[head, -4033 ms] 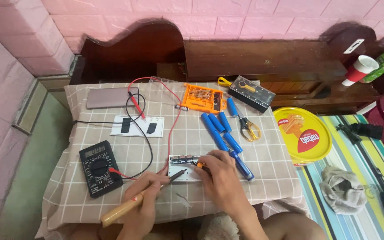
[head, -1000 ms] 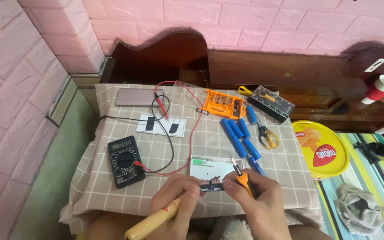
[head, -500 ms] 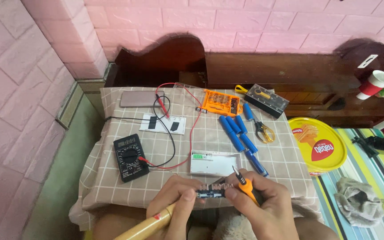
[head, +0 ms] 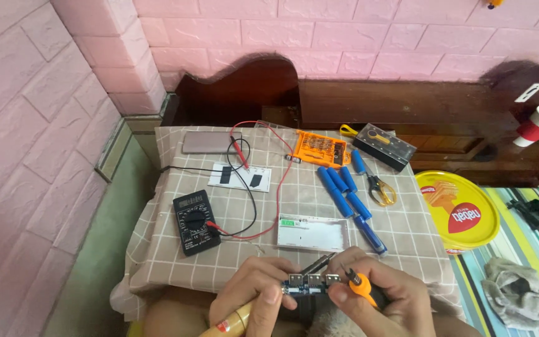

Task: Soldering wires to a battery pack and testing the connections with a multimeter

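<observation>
Above checked tablecloth (head: 232,262), left hand (head: 254,296) fingers pinching circuit board (head: 310,285), right hand (head: 378,299) gripping orange screwdriver (head: 362,285)

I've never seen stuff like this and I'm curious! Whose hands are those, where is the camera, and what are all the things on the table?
The camera sits on a person's head and looks down, so the hands are that person's own. The left hand holds a small blue circuit board and a wooden-handled soldering iron. The right hand holds an orange tool at the board. On the checked cloth table lie a black meter with red and black wires, a white case, blue batteries, yellow scissors and an orange screwdriver kit. A yellow round tin sits to the right.
</observation>
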